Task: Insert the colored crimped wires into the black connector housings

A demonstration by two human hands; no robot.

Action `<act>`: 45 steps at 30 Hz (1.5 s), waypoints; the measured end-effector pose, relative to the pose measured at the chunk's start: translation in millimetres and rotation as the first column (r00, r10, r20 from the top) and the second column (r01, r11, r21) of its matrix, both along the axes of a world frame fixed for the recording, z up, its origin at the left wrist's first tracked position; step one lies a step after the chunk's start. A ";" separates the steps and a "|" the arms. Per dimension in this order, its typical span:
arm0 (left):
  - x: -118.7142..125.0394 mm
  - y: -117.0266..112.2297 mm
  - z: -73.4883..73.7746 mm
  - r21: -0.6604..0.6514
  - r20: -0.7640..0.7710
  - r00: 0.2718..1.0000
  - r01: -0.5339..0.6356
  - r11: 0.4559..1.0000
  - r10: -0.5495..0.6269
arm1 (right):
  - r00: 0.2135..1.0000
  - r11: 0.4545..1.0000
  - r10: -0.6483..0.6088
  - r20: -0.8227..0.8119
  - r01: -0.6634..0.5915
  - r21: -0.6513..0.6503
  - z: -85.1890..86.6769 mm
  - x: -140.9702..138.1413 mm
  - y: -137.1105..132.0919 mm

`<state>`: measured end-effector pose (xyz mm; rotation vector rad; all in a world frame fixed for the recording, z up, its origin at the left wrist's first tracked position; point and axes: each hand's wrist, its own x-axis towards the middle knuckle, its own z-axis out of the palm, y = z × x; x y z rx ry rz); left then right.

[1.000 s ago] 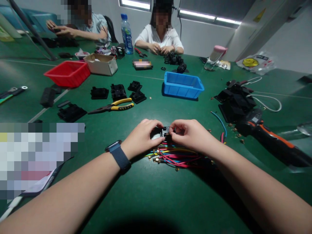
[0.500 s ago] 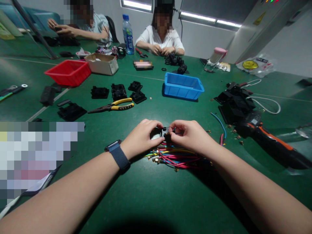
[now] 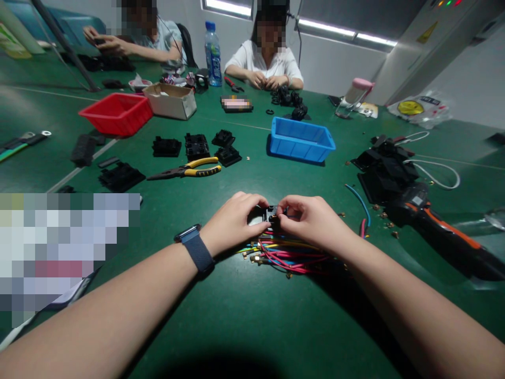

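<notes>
Between my hands is a small black plastic housing [image 3: 271, 212], partly covered by fingers. My left hand [image 3: 240, 218] grips its left side between thumb and forefinger; a watch is on that wrist. On the right side, my right hand [image 3: 305, 215] pinches at the housing, and whether a tiny part is between those fingertips cannot be made out. Just below both hands lies a bundle of coloured wires [image 3: 282, 258] with brass terminals at their ends, in red, yellow, blue and black.
Yellow-handled pliers [image 3: 203, 167] lie beyond my left hand, near several black housings [image 3: 196, 146]. A blue bin [image 3: 302, 141], a red bin [image 3: 116, 116] and a cardboard box [image 3: 171, 101] stand farther back. At right are an orange-black power tool [image 3: 445, 226] and black parts [image 3: 386, 168]. Two people sit opposite.
The whole scene has shifted slightly right in view as the head turned. Both hands keep nearly the same hold on the black housing.
</notes>
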<state>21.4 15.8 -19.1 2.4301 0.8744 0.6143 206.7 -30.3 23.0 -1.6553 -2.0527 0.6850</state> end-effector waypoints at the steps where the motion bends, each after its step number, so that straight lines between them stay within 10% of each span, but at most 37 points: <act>1: 0.0 0.2 -0.6 0.004 0.002 1.000 -0.001 1.000 0.001 | 1.000 1.000 0.004 0.002 -0.004 0.002 -0.1 -0.2 0.0; 45: -0.6 -0.2 -0.6 -0.001 0.028 1.000 0.000 1.000 0.000 | 0.989 0.999 0.029 0.143 -0.034 0.033 0.4 -3.5 -4.5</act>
